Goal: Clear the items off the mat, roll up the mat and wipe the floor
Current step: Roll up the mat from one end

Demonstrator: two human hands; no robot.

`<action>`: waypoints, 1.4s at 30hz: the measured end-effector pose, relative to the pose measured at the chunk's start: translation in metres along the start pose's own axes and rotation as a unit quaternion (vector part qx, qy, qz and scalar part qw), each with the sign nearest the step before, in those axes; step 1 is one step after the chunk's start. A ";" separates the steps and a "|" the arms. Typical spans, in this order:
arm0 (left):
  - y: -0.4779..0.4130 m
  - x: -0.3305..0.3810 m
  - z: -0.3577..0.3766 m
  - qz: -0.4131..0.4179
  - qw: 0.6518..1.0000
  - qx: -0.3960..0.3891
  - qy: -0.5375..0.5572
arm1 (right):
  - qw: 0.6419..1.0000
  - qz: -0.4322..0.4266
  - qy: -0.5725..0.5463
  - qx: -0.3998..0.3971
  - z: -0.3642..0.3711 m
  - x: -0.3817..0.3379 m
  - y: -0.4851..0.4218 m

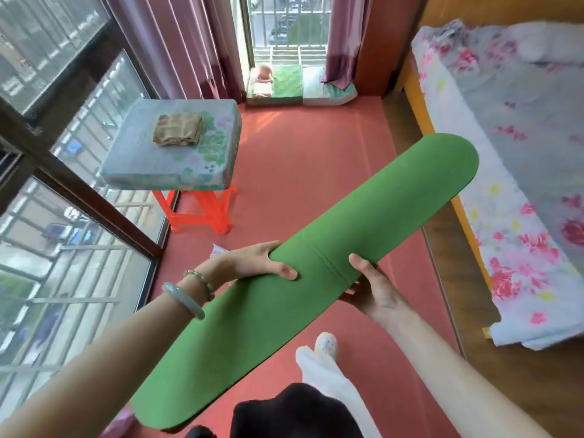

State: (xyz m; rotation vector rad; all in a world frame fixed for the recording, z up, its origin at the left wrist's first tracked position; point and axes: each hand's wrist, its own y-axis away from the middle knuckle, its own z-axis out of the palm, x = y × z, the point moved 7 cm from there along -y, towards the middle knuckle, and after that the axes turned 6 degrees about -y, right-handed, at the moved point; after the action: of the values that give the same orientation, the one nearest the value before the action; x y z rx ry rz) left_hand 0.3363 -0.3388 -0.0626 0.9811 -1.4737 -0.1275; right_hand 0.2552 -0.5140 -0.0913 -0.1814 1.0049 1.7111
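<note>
Rolled green mat (379, 210) is up off the red floor (300, 147), held in both my hands and slanting from near-left to far-right, its far end over the floor's right edge by the bed (521, 153). My left hand (252, 263) grips the roll near its middle from the left side, thumb (286, 270) lying on top of it, the other fingers wrapped over the far side and mostly hidden. My right hand (376, 289) cups the roll from underneath just beside the left, thumb (360, 263) pressed up against the near side; its other fingers are under the mat, so I cannot tell how they are spread. Jade bangle (183, 300) and bead bracelet (199, 279) are on my left wrist. My foot (325, 344), in white, stands on the floor below the roll. By the floor's left edge at the window (63, 153) is an orange stool (202, 210) with a grey cushion (151, 165) on it and a folded brown cloth (178, 129) on the cushion. A white scrap (221, 249) lies on the floor just behind my left hand.
</note>
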 end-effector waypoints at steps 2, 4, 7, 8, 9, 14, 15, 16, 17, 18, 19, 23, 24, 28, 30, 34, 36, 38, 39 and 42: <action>-0.017 0.014 -0.017 0.004 1.000 0.001 0.002 | 1.000 -0.001 0.003 0.006 0.003 -0.018 -0.017; -0.033 0.031 -0.034 0.008 1.000 0.005 0.000 | 1.000 -0.006 0.005 0.005 0.007 -0.040 -0.035; -0.061 0.056 -0.066 0.012 1.000 0.013 -0.004 | 1.000 -0.012 0.020 -0.008 0.014 -0.080 -0.068; -0.071 0.067 -0.077 0.013 1.000 0.014 0.000 | 0.999 -0.014 0.025 -0.015 0.018 -0.095 -0.079; -0.081 0.078 -0.089 0.015 1.000 0.017 0.003 | 0.999 -0.015 0.029 -0.023 0.022 -0.111 -0.092; -0.132 0.131 -0.147 0.023 0.999 0.026 0.005 | 0.998 -0.011 0.036 -0.049 0.038 -0.184 -0.156; -0.142 0.139 -0.159 0.023 0.999 0.027 0.006 | 0.998 -0.008 0.039 -0.052 0.041 -0.196 -0.170; -0.151 0.147 -0.169 0.023 0.999 0.025 0.006 | 0.998 -0.007 0.042 -0.054 0.044 -0.208 -0.183; -0.160 0.154 -0.179 0.023 0.999 0.022 0.005 | 0.998 -0.010 0.041 -0.057 0.047 -0.219 -0.195; -0.169 0.160 -0.189 0.022 1.000 0.021 0.003 | 0.998 -0.010 0.039 -0.058 0.050 -0.228 -0.206; -0.182 0.166 -0.204 0.020 1.000 0.023 0.003 | 0.997 -0.004 0.042 -0.059 0.052 -0.238 -0.223; -0.217 0.183 -0.248 0.020 1.000 0.015 -0.008 | 0.997 0.000 0.054 -0.051 0.063 -0.267 -0.275; -0.228 0.187 -0.261 0.022 1.000 0.014 -0.010 | 0.997 -0.001 0.055 -0.048 0.065 -0.275 -0.291; -0.275 0.207 -0.328 0.026 0.999 0.016 -0.022 | 0.997 -0.016 0.058 -0.041 0.085 -0.316 -0.363; -0.300 0.219 -0.367 0.027 0.999 0.012 -0.027 | 0.997 -0.023 0.056 -0.041 0.099 -0.339 -0.401; -0.349 0.249 -0.449 0.031 0.999 -0.002 -0.029 | 0.998 -0.030 0.051 -0.031 0.132 -0.389 -0.476; -0.370 0.265 -0.485 0.035 0.999 -0.009 -0.025 | 0.998 -0.031 0.043 -0.019 0.145 -0.412 -0.512; -0.389 0.282 -0.515 0.039 0.999 -0.014 -0.022 | 0.999 -0.033 0.034 -0.016 0.156 -0.436 -0.544; -0.398 0.290 -0.530 0.042 0.999 -0.016 -0.024 | 0.999 -0.033 0.034 -0.019 0.161 -0.446 -0.558; -0.427 0.307 -0.569 0.043 0.998 -0.016 -0.031 | 0.999 -0.027 0.034 -0.020 0.173 -0.475 -0.599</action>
State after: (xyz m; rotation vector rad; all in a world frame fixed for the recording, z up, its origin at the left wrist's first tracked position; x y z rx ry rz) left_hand 1.0822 -0.5305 0.0224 0.8925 -1.5631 -0.1195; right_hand 1.0129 -0.7042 -0.0275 -0.2928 1.0069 1.6864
